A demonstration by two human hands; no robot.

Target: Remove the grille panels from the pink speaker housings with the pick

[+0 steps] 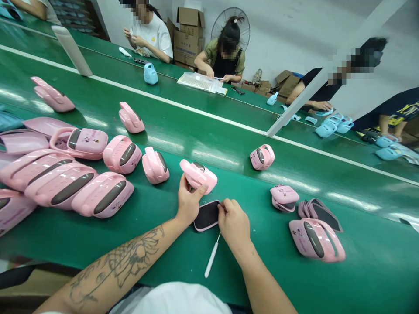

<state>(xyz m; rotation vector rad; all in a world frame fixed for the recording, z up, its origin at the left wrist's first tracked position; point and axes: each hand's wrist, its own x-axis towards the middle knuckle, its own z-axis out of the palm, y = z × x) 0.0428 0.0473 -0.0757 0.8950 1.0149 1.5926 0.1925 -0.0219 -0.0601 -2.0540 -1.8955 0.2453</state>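
My left hand [190, 201] grips a glossy pink plastic case [198, 174], which tilts up above the green conveyor belt [366, 270]. Just below that case lies a black rounded panel [206, 216] with a thin pink rim. My right hand [233, 225] pinches the panel's right edge, and its fingers hide part of that side. A white-handled pick [211, 259] lies on the belt below my hands, its thin metal tip close to my right hand.
Several pink cases and shells [65, 183] lie to the left, with more [314, 231] to the right. A parallel belt [183, 93] runs beyond a white divider, with light blue cases [329, 126] on it. Co-workers [222, 54] sit at the far side among cardboard boxes [188, 37] and a fan [231, 28].
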